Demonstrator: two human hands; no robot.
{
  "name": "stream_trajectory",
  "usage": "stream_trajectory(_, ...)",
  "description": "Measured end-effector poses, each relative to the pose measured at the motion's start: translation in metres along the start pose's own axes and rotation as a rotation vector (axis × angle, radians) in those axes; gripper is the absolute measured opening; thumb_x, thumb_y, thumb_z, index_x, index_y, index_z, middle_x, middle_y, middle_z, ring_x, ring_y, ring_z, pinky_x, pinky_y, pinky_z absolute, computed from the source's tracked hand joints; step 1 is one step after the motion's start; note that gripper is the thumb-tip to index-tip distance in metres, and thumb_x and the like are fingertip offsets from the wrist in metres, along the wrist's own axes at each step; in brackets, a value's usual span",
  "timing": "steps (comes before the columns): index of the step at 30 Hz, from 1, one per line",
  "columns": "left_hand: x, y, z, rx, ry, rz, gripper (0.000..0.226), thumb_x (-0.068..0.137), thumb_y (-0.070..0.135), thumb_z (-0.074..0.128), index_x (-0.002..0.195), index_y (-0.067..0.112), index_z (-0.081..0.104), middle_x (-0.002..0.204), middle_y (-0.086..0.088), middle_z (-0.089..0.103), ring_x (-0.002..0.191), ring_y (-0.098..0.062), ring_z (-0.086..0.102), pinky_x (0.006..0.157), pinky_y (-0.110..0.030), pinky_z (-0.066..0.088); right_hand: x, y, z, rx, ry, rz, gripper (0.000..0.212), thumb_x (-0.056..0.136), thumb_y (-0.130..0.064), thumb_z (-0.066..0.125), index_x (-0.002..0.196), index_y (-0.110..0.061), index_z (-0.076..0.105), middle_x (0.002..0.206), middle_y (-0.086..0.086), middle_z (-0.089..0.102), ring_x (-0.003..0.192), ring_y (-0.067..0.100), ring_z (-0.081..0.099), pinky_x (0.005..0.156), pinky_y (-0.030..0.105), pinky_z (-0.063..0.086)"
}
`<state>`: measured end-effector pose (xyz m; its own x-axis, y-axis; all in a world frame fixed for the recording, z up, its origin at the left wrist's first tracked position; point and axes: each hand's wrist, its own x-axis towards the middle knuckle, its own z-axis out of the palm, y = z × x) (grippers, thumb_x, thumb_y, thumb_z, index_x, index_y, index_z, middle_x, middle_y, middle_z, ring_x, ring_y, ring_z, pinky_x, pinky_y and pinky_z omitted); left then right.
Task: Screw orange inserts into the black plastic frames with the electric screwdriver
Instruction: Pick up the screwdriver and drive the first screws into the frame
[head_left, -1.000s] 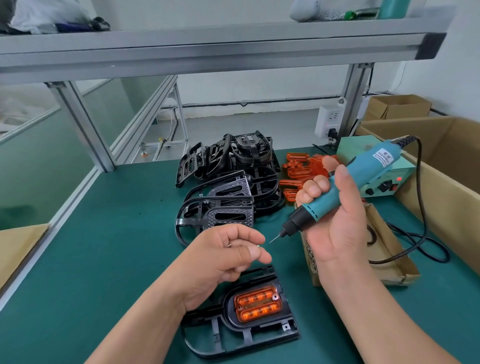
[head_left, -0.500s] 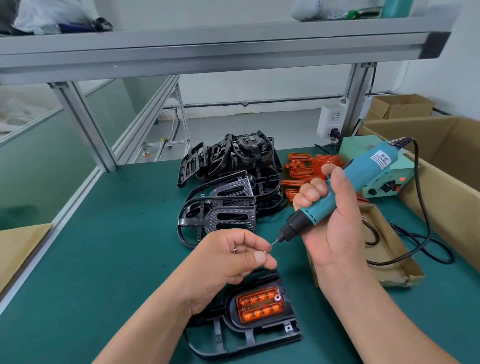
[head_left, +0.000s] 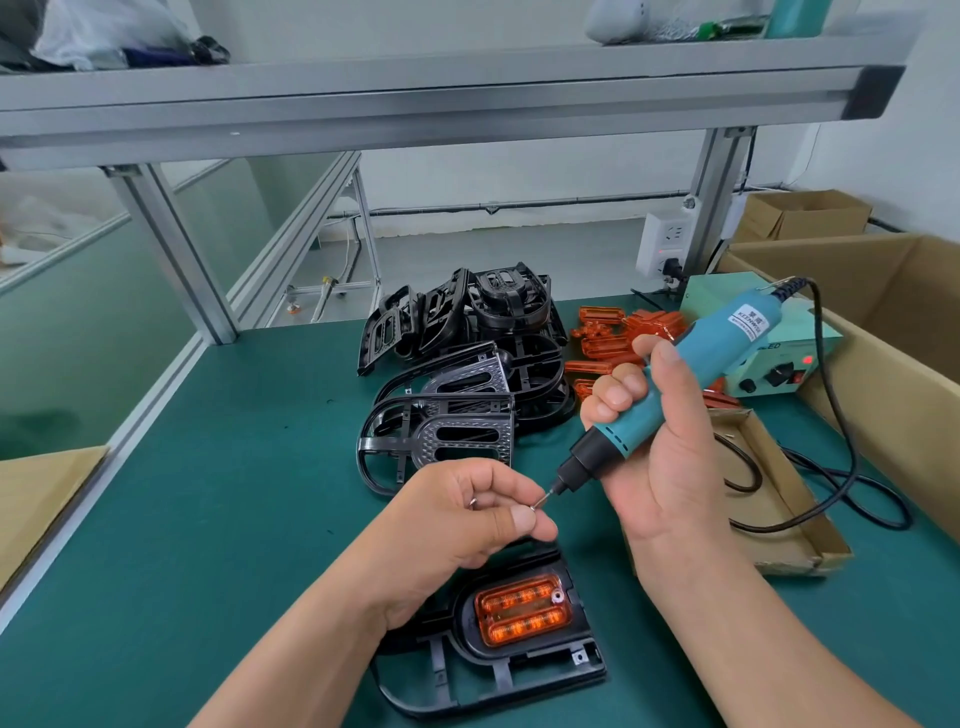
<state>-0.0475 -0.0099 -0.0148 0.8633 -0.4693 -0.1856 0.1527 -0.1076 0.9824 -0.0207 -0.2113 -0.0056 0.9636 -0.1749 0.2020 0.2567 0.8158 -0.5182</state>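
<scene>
Fingers (head_left: 521, 519) of left hand (head_left: 457, 525) pinch screw (head_left: 534, 506) at bit (head_left: 546, 496); right hand (head_left: 665, 467) grips electric screwdriver (head_left: 696, 379).

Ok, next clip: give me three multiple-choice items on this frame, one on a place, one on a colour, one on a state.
1. Where is the black frame with the orange insert fitted?
A. In the cardboard box
B. On the green mat, nearest the person
C. On the top shelf

2. What colour is the body of the electric screwdriver?
A. Teal
B. Red
C. Yellow

3. What is the right hand doing?
A. Lying flat on the mat
B. Lifting a frame
C. Gripping the screwdriver

Answers:
1 B: it lies flat on the mat just below the left hand, which pinches a small screw at the bit.
2 A: the housing is teal with a black nose.
3 C: its fingers wrap the barrel, with the bit tilted down towards the left hand.
</scene>
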Motion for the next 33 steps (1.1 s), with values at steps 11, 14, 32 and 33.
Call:
stream_trajectory(11,-0.001,-0.002,0.001,0.207,0.060,0.078,0.013,0.096,0.018,0.075,0.107,0.025,0.073,0.097,0.002,0.082,0.074,0.004,0.067,0.063,-0.004,0.042,0.001,0.007,-0.007,-0.054,0.061,0.007,0.030,0.099,-0.037,0.070,0.114,-0.014,0.057,0.079,-0.002,0.052,0.068,0.011,0.053,0.066,0.025,0.052)
stream_trajectory(14,-0.001,-0.001,0.002,0.232,0.059,0.083,0.014,0.097,0.019,0.074,0.109,0.025,0.072,0.097,0.004,0.082,0.080,0.003,0.069,0.067,-0.005,0.043,0.003,0.009,-0.008,-0.056,0.073,0.010,0.033,0.098,-0.038,0.072,0.114,-0.013,0.057,0.079,-0.002,0.052,0.068,0.011,0.053,0.065,0.025,0.052)
stream_trajectory(32,-0.003,-0.001,-0.022,0.564,0.173,0.027,0.010,0.087,0.050,0.074,0.093,0.043,0.079,0.058,0.013,0.051,0.053,-0.004,0.043,0.053,-0.015,0.039,0.003,-0.003,-0.011,-0.120,0.030,0.127,0.019,0.097,-0.028,0.070,0.105,-0.014,0.059,0.072,-0.003,0.049,0.057,0.009,0.049,0.054,0.022,0.046)
stream_trajectory(33,-0.002,-0.001,-0.022,0.596,0.164,0.013,0.012,0.085,0.052,0.076,0.095,0.045,0.078,0.057,0.013,0.049,0.052,-0.004,0.043,0.052,-0.016,0.037,0.003,-0.003,-0.010,-0.137,0.008,0.145,0.018,0.097,-0.027,0.069,0.105,-0.014,0.059,0.071,-0.003,0.049,0.057,0.009,0.049,0.053,0.022,0.045)
